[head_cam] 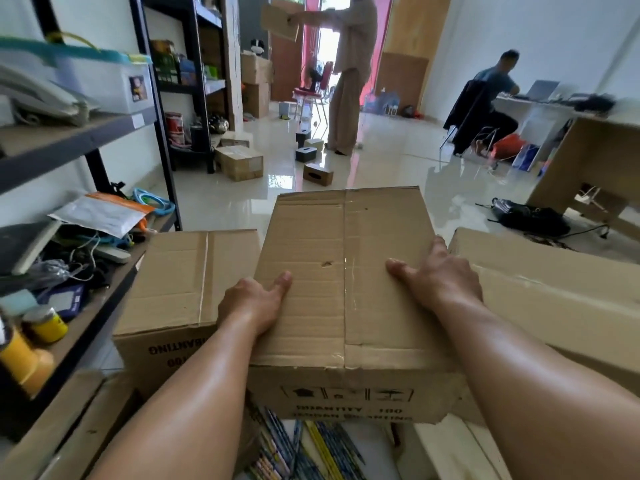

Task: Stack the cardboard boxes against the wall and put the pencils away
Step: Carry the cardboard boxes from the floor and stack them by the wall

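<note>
I hold a taped brown cardboard box [322,237] in front of me, its printed side facing me. My left hand [254,303] grips its left edge with the thumb on top. My right hand [438,275] grips its right edge the same way. A second cardboard box [180,282] sits just to its left, and a third, larger box [561,292] lies to its right. Below the held box, several coloured pencils [311,452] lie in a loose heap on the floor.
A black metal shelf rack [86,140] full of clutter lines the left wall. Small boxes [239,162] are scattered on the tiled floor ahead. One person [349,64] stands holding cardboard, and another [491,98] sits at a desk. A black bag [530,216] lies at the right.
</note>
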